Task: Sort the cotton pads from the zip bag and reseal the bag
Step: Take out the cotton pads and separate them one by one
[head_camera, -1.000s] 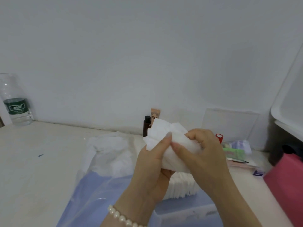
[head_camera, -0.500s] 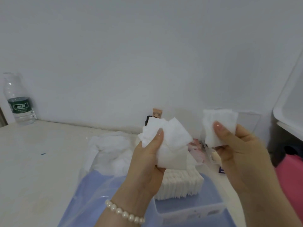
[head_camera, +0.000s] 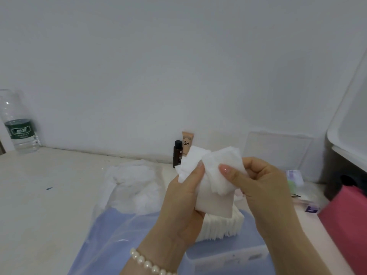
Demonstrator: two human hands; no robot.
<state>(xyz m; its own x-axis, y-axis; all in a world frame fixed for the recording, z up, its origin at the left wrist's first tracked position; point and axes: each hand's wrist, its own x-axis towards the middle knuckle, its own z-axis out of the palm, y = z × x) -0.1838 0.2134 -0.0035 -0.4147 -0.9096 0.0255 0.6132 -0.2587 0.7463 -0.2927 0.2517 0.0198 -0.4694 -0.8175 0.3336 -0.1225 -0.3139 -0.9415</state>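
Left hand: left hand (head_camera: 181,197), a pearl bracelet (head_camera: 148,263) on its wrist, grips a small sheaf of cotton pads (head_camera: 212,201) at frame centre, thumb pressed on the front pad.
Right hand: right hand (head_camera: 262,187) pinches a single pad (head_camera: 222,165) between thumb and fingers, laying it against the top of the sheaf so the two overlap.
Zip bag: clear zip bag (head_camera: 127,197) lies flat on the table (head_camera: 39,205) left of centre, its lower part tinted blue; loose white pads seem to show through its upper part, though the film blurs them.
Box: pale blue plastic box (head_camera: 228,257) at lower centre holds a row of pads standing on edge (head_camera: 220,225), directly below the hands.
Back edge: brown bottle (head_camera: 177,153) and a beige tube marked BB (head_camera: 187,142) stand upright against the wall, just behind the sheaf.
Right edge: pink item (head_camera: 347,225) and small packets (head_camera: 296,179) crowd the lower right, near the right hand.
Open room: bare tabletop stretches across the left, up to a water bottle (head_camera: 17,124) in the far left corner.
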